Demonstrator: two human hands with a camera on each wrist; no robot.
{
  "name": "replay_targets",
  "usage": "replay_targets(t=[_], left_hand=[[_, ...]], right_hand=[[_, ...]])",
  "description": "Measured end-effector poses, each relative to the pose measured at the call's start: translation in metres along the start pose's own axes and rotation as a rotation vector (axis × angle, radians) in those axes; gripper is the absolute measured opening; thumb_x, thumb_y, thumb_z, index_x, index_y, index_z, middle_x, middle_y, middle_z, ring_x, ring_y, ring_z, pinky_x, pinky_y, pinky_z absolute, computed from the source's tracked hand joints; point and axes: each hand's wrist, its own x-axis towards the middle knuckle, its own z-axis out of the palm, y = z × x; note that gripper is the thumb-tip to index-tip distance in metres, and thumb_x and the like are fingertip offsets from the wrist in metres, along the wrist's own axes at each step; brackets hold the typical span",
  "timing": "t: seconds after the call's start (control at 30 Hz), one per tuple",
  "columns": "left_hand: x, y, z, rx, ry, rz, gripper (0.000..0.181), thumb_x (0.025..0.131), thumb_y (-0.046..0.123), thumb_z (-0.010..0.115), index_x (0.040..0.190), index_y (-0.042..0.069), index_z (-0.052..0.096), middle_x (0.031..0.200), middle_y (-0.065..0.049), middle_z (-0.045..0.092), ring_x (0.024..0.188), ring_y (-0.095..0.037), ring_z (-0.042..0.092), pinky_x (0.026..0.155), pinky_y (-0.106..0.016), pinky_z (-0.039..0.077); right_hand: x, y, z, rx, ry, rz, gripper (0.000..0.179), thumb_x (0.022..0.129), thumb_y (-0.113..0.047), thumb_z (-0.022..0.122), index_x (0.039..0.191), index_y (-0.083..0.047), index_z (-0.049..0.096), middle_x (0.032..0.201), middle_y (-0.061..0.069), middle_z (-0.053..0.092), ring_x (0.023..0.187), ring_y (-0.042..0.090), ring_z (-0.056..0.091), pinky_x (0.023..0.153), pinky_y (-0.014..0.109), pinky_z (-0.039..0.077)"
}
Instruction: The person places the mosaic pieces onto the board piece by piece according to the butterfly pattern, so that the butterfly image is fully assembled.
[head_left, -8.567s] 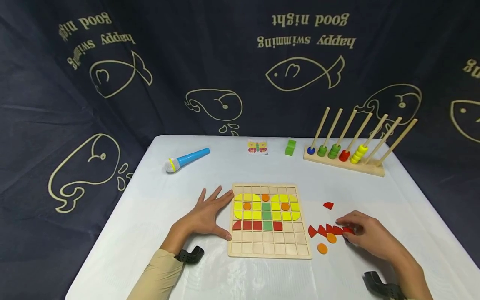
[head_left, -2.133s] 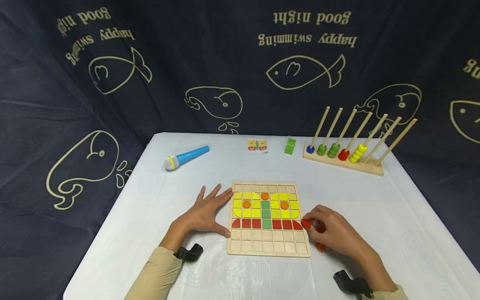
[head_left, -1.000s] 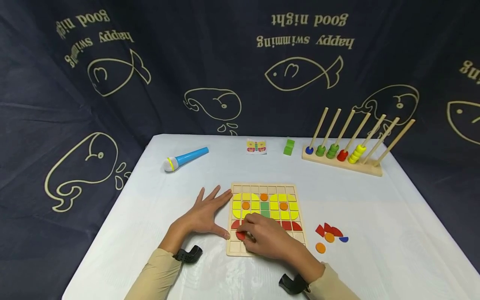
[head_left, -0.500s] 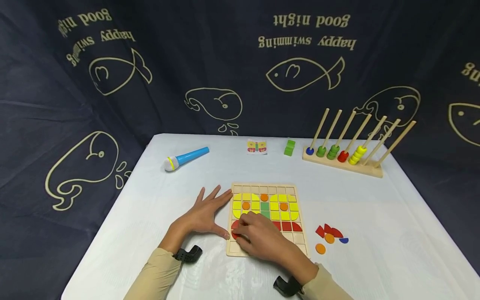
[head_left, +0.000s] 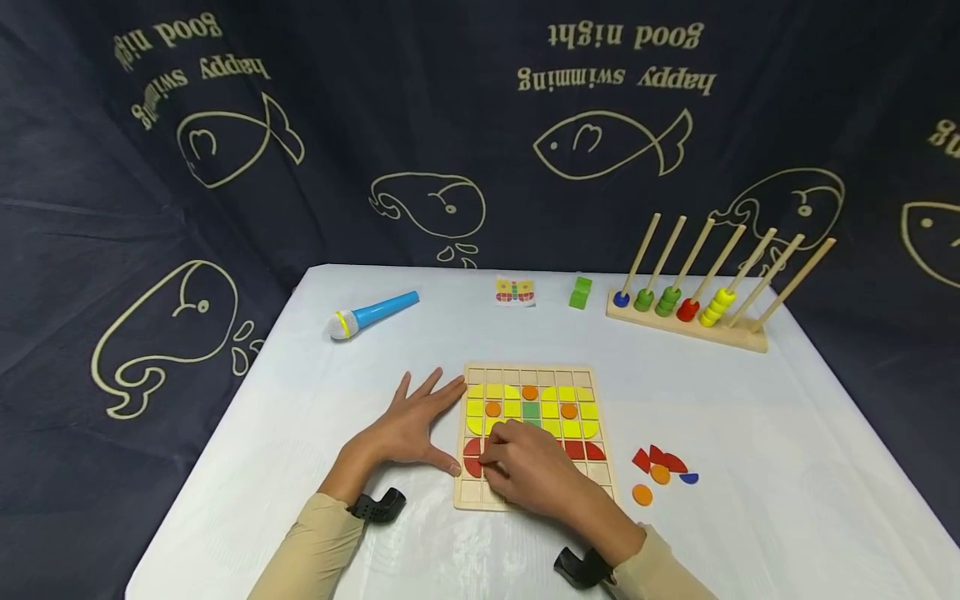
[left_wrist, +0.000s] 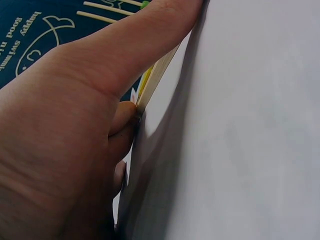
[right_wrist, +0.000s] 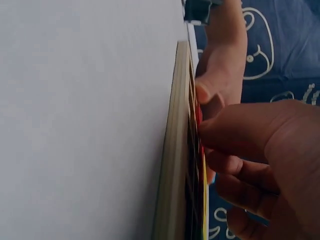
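Observation:
The square wooden grid board [head_left: 520, 506] bears yellow, orange, green and red tiles. My left hand [head_left: 405, 433] lies spread at its left side, with thumb and a fingertip against the edge. Over the middle of the board is my right hand [head_left: 532, 467], its bent fingertips touching the right edge of a red quarter-circle tile [head_left: 472, 467]. That tile lies in the leftmost column, under another rounded red tile [head_left: 472, 447]. My right hand hides several tiles and cells. In the right wrist view the thumb [right_wrist: 215, 129] meets red tiles seen edge-on.
Right of the board lie loose red tiles [head_left: 673, 462], orange discs [head_left: 642, 495] and a blue half-disc [head_left: 688, 478]. Farther back are a toy microphone [head_left: 375, 315], a butterfly picture card [head_left: 515, 292], green blocks [head_left: 581, 292] and a bead-and-peg counter [head_left: 686, 321].
My right hand went from the loose tiles to the board's left columns with a red tile, which now lies in a cell. Red tiles were added at right earlier. My left hand stayed put.

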Motion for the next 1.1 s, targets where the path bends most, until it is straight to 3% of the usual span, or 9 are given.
replay_targets(t=[0.23, 0.5, 0.77, 0.93, 1.1], left_hand=[[-0.001, 0.0, 0.0, -0.006, 0.004, 0.003, 0.131, 0.049, 0.09, 0.062, 0.154, 0.02, 0.026, 0.158, 0.006, 0.021, 0.145, -0.027, 0.008, 0.11, -0.061, -0.002], [-0.001, -0.002, 0.002, -0.017, 0.008, 0.009, 0.132, 0.048, 0.088, 0.064, 0.153, 0.018, 0.028, 0.158, 0.005, 0.021, 0.145, -0.028, 0.008, 0.109, -0.062, -0.002], [-0.001, -0.001, 0.002, -0.008, -0.007, -0.015, 0.133, 0.047, 0.091, 0.061, 0.154, 0.021, 0.026, 0.158, 0.008, 0.019, 0.145, -0.025, 0.005, 0.11, -0.059, -0.005], [0.0, -0.001, 0.002, -0.004, -0.012, -0.021, 0.133, 0.047, 0.091, 0.061, 0.154, 0.022, 0.025, 0.158, 0.009, 0.018, 0.146, -0.025, 0.004, 0.11, -0.058, -0.005], [0.001, 0.0, 0.001, -0.011, -0.013, -0.024, 0.133, 0.046, 0.091, 0.062, 0.154, 0.023, 0.024, 0.158, 0.01, 0.017, 0.146, -0.024, 0.004, 0.111, -0.058, -0.005]], right_hand=[[-0.018, 0.015, -0.015, 0.077, -0.028, 0.07, 0.01, 0.084, -0.024, 0.071, 0.091, -0.021, 0.077, 0.082, -0.013, 0.055, 0.073, 0.004, 0.046, 0.064, 0.022, 0.045], [-0.047, 0.036, -0.037, 0.119, -0.109, 0.201, 0.017, 0.086, -0.03, 0.072, 0.102, -0.025, 0.075, 0.093, -0.016, 0.059, 0.082, 0.003, 0.052, 0.078, 0.028, 0.051], [-0.083, 0.061, -0.057, 0.249, -0.127, 0.281, 0.017, 0.086, -0.023, 0.073, 0.102, -0.027, 0.072, 0.081, -0.021, 0.054, 0.072, 0.004, 0.051, 0.063, 0.021, 0.043], [-0.105, 0.074, -0.069, 0.334, -0.146, 0.327, 0.021, 0.084, -0.017, 0.074, 0.103, -0.026, 0.071, 0.083, -0.018, 0.057, 0.072, 0.007, 0.054, 0.061, 0.022, 0.045], [-0.124, 0.085, -0.079, 0.355, -0.198, 0.37, 0.028, 0.081, -0.021, 0.079, 0.107, -0.026, 0.07, 0.085, -0.014, 0.058, 0.073, 0.009, 0.054, 0.061, 0.022, 0.044]])
